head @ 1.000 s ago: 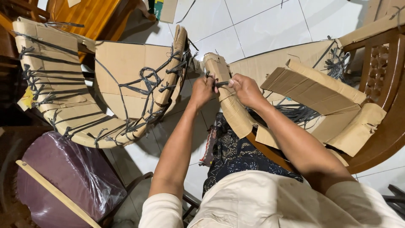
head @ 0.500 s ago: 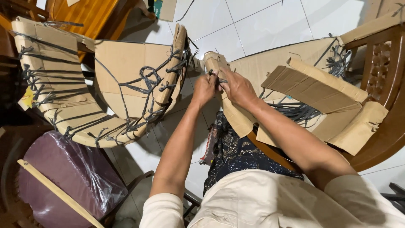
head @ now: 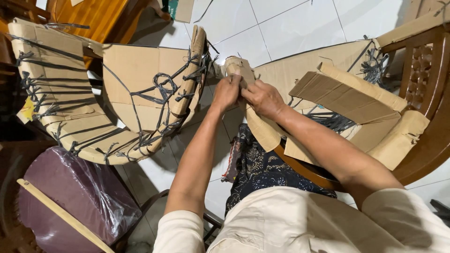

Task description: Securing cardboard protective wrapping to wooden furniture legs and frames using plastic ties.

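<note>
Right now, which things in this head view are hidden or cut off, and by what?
- Cardboard-wrapped chair arm: the left hand and right hand cover the part they grip.
- Fingertips: curled behind the hands.
- Purple cushion: cut by the bottom edge.
- Carved wooden chair: cut by the right edge.

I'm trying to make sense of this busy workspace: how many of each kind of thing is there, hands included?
Hands: 2, left hand and right hand, both on the cardboard-wrapped armrest
Cardboard-wrapped chairs: 2, bound chair and chair being wrapped
Plastic-covered purple cushions: 1
Total: 5
</note>
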